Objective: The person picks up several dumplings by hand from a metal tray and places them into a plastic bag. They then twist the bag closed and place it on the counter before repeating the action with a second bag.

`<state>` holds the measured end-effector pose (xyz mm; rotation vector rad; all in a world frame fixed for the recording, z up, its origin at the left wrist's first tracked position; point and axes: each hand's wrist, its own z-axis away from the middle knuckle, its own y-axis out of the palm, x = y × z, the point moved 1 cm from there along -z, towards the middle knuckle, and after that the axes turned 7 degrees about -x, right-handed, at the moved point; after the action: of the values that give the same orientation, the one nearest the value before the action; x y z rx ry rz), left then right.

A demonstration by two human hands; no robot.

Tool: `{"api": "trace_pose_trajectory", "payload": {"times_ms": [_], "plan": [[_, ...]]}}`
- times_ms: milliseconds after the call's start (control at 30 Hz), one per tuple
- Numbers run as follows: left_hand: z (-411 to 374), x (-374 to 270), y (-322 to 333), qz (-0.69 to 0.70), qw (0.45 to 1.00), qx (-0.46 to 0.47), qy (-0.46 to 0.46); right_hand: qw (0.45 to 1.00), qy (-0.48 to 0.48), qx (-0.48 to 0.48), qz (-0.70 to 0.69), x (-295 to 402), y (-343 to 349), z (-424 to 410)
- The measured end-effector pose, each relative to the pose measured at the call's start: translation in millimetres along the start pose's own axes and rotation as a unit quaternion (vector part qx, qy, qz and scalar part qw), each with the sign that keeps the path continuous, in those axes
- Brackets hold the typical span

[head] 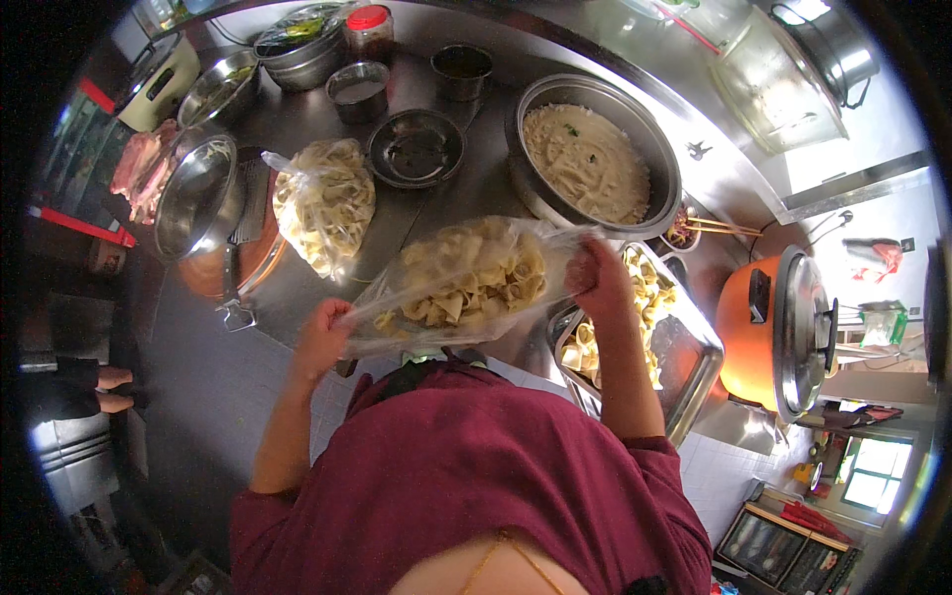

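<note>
A clear plastic bag (476, 282) of folded wontons stretches between my two hands, in front of my body. My left hand (325, 335) grips one side of its edge, and my right hand (593, 271) pinches the other. Just beyond it on the steel table sits another filled plastic bag (325, 204) of wontons, its top gathered. Under my right forearm, a metal tray (688, 349) holds more loose wontons at its left side; part of them is hidden by the arm.
A large pot of pale filling (587, 160) stands behind the bag. An orange rice cooker (758, 335) is at the right. Leftward, a cleaver (249, 201) lies across a round chopping board (208, 274) beside a steel bowl (197, 197) and raw meat (143, 172). An empty-looking dark bowl (416, 147) sits mid-table.
</note>
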<state>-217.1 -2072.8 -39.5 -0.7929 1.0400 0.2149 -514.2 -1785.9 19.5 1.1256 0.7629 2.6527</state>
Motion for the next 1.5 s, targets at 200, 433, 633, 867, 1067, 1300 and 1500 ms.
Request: {"api": "trace_pose_trajectory", "payload": {"times_ms": [200, 433, 633, 867, 1067, 1300, 1500], "plan": [[-39.1, -127.0, -14.7, 0.216, 0.974, -0.001, -0.072, 0.996, -0.085, 0.031, -0.024, 45.7, 70.2, 60.1], [-83.0, -180.5, -3.4, 0.222, 0.972, 0.067, 0.036, 0.985, -0.113, 0.122, -0.039, 47.0, 45.0, 85.3], [-89.8, -154.5, 28.0, -0.064, 0.966, 0.064, 0.243, 0.952, -0.211, -0.013, 0.223, 32.8, -15.7, 58.3], [-67.1, -137.7, 10.6, -0.299, 0.928, 0.004, 0.223, 0.693, -0.490, -0.010, 0.529, 11.4, 10.3, 97.7], [-54.0, -120.1, 13.9, -0.278, 0.905, -0.102, 0.306, 0.533, -0.303, 0.080, 0.786, -47.8, 45.2, 25.7], [-22.7, -89.0, 25.0, 0.117, 0.988, 0.092, -0.043, 0.529, -0.316, -0.031, 0.787, -87.1, 45.4, -25.8], [5.2, -97.4, 36.2, 0.459, 0.838, 0.241, -0.170, 0.508, -0.320, 0.116, 0.791, -120.0, 66.6, -5.8]]}}
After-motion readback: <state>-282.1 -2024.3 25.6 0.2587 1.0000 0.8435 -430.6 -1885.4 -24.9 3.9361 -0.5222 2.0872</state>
